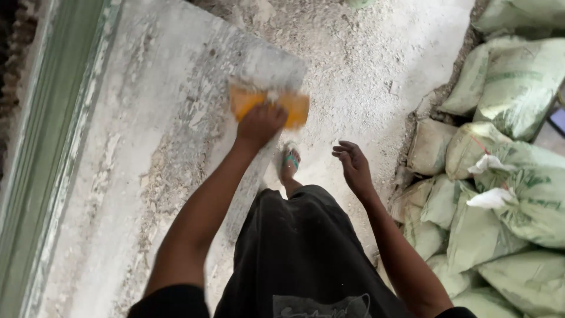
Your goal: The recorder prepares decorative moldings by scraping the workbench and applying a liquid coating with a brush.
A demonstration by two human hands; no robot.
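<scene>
— So, where is the left hand?

— Just above the middle of the frame, pressed flat onto an orange float that lies against the grey plastered slab. The float is blurred, so its edges are hard to read.

— And the fingers on it?

— They curl down over the float's near edge, close together; the orange shows to the left, right and above the knuckles. Whether they clasp a handle underneath, I cannot tell.

— The right hand?

— Right of centre, hanging in the air over the dusty floor, holding nothing. Its fingers are apart and loosely bent, palm turned toward the left of the frame. It is well apart from the float.

— What lies around?

— A foot in a teal-strapped sandal sits between the two hands, just below the float. Pale green sacks are stacked along the right edge. A greenish frame runs down the left edge beside the slab.
</scene>
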